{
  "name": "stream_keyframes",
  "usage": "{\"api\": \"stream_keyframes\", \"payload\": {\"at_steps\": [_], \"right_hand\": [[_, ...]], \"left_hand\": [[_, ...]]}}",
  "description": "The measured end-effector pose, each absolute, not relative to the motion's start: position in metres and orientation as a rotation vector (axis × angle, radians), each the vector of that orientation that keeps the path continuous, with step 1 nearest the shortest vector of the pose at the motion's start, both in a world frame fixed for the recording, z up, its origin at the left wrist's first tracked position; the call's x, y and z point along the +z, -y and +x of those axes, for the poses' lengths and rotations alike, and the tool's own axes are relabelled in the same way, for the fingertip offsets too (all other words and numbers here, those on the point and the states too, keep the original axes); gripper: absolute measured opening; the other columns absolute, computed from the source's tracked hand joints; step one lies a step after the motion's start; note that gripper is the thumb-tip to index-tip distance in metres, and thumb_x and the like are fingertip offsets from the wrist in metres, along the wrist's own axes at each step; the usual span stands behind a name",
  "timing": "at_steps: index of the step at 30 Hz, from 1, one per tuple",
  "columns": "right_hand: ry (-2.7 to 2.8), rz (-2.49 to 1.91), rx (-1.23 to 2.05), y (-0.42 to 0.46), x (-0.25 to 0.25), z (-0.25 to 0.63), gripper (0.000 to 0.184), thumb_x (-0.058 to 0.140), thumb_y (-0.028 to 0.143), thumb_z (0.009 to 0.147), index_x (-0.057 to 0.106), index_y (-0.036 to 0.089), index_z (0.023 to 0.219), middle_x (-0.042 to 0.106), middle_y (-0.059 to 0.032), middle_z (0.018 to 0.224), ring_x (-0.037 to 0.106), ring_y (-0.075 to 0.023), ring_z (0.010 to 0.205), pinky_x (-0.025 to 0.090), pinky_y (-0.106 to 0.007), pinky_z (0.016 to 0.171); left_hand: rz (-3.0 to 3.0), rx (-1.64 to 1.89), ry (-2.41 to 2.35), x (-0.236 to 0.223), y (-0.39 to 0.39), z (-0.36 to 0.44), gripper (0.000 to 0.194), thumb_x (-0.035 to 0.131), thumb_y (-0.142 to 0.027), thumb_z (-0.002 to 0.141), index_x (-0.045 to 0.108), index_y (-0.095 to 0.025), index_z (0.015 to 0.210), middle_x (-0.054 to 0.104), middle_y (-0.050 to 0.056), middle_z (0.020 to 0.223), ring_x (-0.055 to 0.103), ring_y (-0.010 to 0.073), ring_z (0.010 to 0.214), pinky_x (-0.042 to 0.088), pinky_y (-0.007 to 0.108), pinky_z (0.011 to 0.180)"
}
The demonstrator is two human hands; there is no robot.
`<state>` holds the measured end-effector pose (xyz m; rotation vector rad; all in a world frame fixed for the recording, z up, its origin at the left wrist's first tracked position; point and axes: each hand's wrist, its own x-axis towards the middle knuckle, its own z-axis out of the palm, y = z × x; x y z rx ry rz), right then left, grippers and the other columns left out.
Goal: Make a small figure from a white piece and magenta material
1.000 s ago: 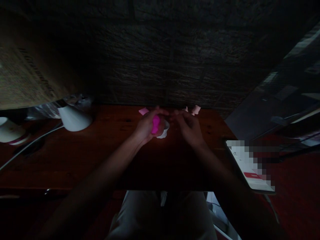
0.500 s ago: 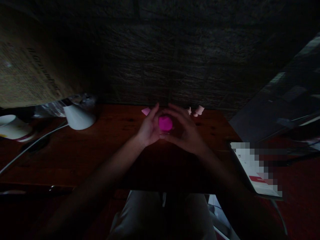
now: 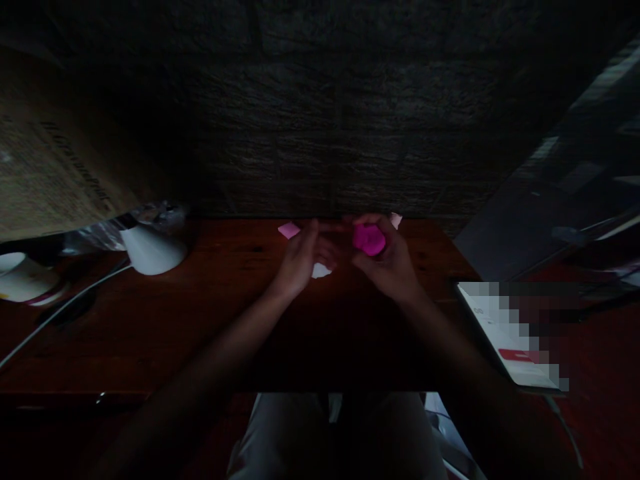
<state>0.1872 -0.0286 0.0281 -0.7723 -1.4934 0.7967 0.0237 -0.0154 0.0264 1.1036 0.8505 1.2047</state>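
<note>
My right hand [image 3: 393, 263] is closed around a bright pink rounded lump [image 3: 369, 239], thumb below and fingers above it. What the lump is made of I cannot make out. To its left, my left hand [image 3: 300, 260] has bent, parted fingers blurred by motion. A small white piece [image 3: 321, 270] shows just under those fingers; whether they touch it is unclear. Behind my left hand, a flat pink piece [image 3: 289, 231] lies on the wooden table [image 3: 200, 320]. A pale pink scrap [image 3: 396, 220] is partly hidden behind my right hand.
On the left stand a white cone-shaped object [image 3: 154, 250] with a cable, a paper cup [image 3: 23, 277] and clear plastic wrapping [image 3: 97, 239], below a large brown printed bag [image 3: 55, 160]. A dark brick wall [image 3: 320, 147] closes the back. A partly blurred-out tablet-like thing [image 3: 520, 353] is at right.
The pink lump has gone from between both hands into my right hand, which moved right. My left hand has come away from it, and the white piece now shows below. The view shifted slightly.
</note>
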Motion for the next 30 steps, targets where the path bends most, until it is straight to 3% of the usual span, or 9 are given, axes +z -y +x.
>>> {"api": "stream_keyframes", "payload": {"at_steps": [4,7,11,14,15,18,21,25,30], "right_hand": [[1.349,-0.734,1.019,0.028,0.028,0.184,0.039,0.085,0.03,0.069,0.063,0.027,0.101,0.069,0.0001,0.099,0.064,-0.0159,0.079,0.054,-0.032,0.071],[1.215,-0.696,1.138,0.026,0.03,0.184,0.044,0.089,0.036,0.067,0.066,0.027,0.103,0.062,0.0057,0.079,0.054,-0.0105,0.062,0.049,-0.025,0.057],[1.003,-0.679,1.38,0.022,0.033,0.189,0.039,0.089,0.048,0.066,0.066,0.023,0.084,0.063,0.0051,0.073,0.057,-0.0094,0.06,0.048,-0.021,0.052],[0.931,-0.748,1.473,0.017,0.031,0.192,0.037,0.092,0.039,0.062,0.068,0.023,0.085,0.072,0.0019,0.085,0.066,-0.0113,0.07,0.048,-0.018,0.052],[0.921,-0.776,1.486,0.015,0.029,0.192,0.037,0.093,0.035,0.061,0.07,0.023,0.087,0.073,0.0014,0.087,0.066,-0.0111,0.07,0.046,-0.017,0.05],[0.895,-0.82,1.507,0.011,0.026,0.194,0.036,0.092,0.031,0.06,0.072,0.022,0.088,0.072,0.0019,0.083,0.061,-0.0085,0.061,0.037,-0.016,0.045],[0.849,-0.825,1.538,0.009,0.026,0.195,0.037,0.089,0.047,0.067,0.071,0.02,0.084,0.069,0.0009,0.075,0.057,-0.0085,0.056,0.035,-0.018,0.043],[0.798,-0.852,1.568,0.004,0.027,0.197,0.051,0.075,0.069,0.077,0.068,0.019,0.079,0.064,0.0001,0.065,0.053,-0.0093,0.048,0.03,-0.021,0.04],[0.773,-0.876,1.54,0.0,0.024,0.198,0.051,0.079,0.064,0.076,0.053,0.021,0.065,0.055,0.0034,0.053,0.042,-0.0074,0.039,0.018,-0.021,0.035]], "left_hand": [[1.203,1.416,-0.91,0.034,0.021,0.021,0.053,0.048,-0.064,0.098,0.07,-0.018,0.082,0.058,0.0,0.05,0.044,0.009,0.037,0.029,0.022,0.039],[1.274,1.56,-0.993,0.034,0.02,0.017,0.05,0.05,-0.061,0.098,0.067,-0.019,0.076,0.058,0.001,0.055,0.047,0.0099,0.043,0.034,0.023,0.044],[1.426,1.769,-1.31,0.025,0.004,0.003,0.024,0.065,-0.047,0.093,0.068,-0.023,0.096,0.072,0.005,0.099,0.068,0.0177,0.088,0.052,0.026,0.074],[1.637,1.7,-1.666,0.019,-0.011,-0.018,0.036,0.075,-0.046,0.083,0.068,-0.021,0.109,0.068,0.012,0.127,0.059,0.0278,0.125,0.048,0.036,0.099],[1.695,1.587,-1.741,0.018,-0.014,-0.025,0.037,0.076,-0.048,0.081,0.069,-0.021,0.106,0.069,0.013,0.124,0.058,0.0306,0.126,0.046,0.038,0.1],[1.809,1.16,-1.673,0.02,-0.019,-0.045,0.031,0.072,-0.054,0.082,0.074,-0.024,0.086,0.076,0.009,0.09,0.067,0.0311,0.102,0.049,0.036,0.085],[1.785,0.909,-1.723,0.025,-0.018,-0.053,0.031,0.07,-0.056,0.083,0.076,-0.026,0.078,0.072,0.006,0.071,0.068,0.0299,0.085,0.045,0.033,0.072],[1.743,0.844,-1.669,0.027,-0.015,-0.051,0.03,0.073,-0.052,0.081,0.077,-0.023,0.079,0.077,0.008,0.08,0.069,0.0267,0.082,0.045,0.031,0.069],[1.815,1.073,-1.294,0.024,-0.015,-0.036,0.028,0.078,-0.043,0.078,0.075,-0.018,0.09,0.077,0.011,0.111,0.069,0.0226,0.1,0.052,0.035,0.091]]}}
